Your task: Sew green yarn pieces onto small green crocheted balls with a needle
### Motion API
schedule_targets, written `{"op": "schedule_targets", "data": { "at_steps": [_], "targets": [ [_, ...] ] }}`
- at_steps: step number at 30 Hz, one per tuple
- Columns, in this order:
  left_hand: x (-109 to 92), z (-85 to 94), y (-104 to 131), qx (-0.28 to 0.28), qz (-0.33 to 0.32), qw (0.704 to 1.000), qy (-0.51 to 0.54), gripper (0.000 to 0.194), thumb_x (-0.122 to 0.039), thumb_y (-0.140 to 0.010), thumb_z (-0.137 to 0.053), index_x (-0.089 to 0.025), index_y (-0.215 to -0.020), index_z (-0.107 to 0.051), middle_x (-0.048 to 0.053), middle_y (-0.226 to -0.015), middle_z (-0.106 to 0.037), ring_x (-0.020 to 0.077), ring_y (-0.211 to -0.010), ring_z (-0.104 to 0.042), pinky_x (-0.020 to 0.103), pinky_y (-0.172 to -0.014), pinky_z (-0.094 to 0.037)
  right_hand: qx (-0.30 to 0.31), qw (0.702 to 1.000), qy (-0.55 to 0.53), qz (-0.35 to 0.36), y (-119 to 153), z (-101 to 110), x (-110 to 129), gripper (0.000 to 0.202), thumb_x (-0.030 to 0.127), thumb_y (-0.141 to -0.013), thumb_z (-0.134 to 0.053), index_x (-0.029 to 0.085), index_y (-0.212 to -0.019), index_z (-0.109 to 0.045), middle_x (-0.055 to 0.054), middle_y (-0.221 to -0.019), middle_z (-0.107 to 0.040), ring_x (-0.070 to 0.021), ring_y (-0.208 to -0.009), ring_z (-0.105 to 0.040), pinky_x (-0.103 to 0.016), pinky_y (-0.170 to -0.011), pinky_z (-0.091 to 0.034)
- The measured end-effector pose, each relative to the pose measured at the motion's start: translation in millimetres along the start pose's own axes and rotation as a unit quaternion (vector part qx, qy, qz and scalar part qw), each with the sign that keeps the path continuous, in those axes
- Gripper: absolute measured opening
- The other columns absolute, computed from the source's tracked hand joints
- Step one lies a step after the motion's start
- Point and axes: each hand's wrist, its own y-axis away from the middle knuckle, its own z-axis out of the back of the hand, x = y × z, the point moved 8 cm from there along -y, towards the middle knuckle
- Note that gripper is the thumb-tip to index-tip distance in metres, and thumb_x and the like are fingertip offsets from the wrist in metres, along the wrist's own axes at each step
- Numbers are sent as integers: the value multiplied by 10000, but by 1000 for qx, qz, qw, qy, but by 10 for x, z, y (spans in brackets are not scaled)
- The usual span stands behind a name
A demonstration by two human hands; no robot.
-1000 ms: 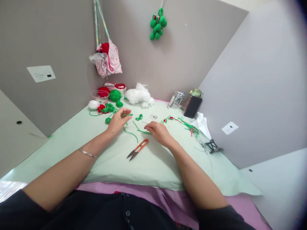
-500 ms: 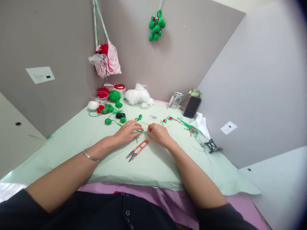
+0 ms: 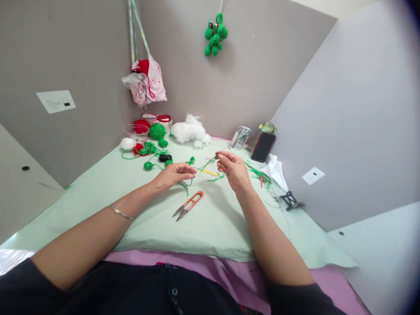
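Observation:
A length of green yarn point(image 3: 206, 164) stretches between my two hands above the table. My right hand point(image 3: 233, 169) is raised and pinches one end of it between thumb and fingertips. Lower and to the left, my left hand point(image 3: 177, 175) has its fingers closed on the yarn's other part; a loose tail hangs below it. A crochet hook with a yellow handle point(image 3: 210, 173) lies on the table between the hands. Orange thread snips point(image 3: 188, 205) rest nearer to me, blades toward me. A small green crocheted piece point(image 3: 191, 160) lies just beyond my left hand.
Green yarn balls point(image 3: 156, 131), a clear tub point(image 3: 136, 131) and white stuffing point(image 3: 190, 131) sit at the back. To the right are a glass of pens point(image 3: 241, 137), a phone point(image 3: 263, 147), yarn scraps point(image 3: 257, 173) and a black claw clip point(image 3: 290, 200). A cloth bag point(image 3: 152, 83) hangs at the wall.
My right hand has moved up and right, lifting green yarn off the table. The yellow hook now lies on the table, out of my right hand. My left hand has lifted slightly.

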Motion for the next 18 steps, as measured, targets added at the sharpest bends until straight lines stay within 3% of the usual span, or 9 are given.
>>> {"op": "schedule_targets", "data": {
  "at_steps": [5, 18],
  "targets": [
    [46, 52, -10, -11, 15, 999, 28, 365, -365, -653, -797, -177, -932, -655, 31, -805, -697, 175, -766, -650, 320, -756, -474, -28, 999, -32, 12, -23, 77, 48, 299, 367, -633, -764, 182, -851, -676, -57, -981, -677, -64, -601, -461, -198, -448, -300],
    [-79, 1, 22, 14, 5, 1000, -2, 295, -326, -655, -786, -167, -852, -636, 0, -738, -636, 133, -715, -582, 269, -695, -414, -124, 988, -89, 33, -49, 327, 28, 237, 281, -631, -756, 175, -807, -638, -58, -980, -673, -62, -593, -447, -187, -417, -321]
  ]
}}
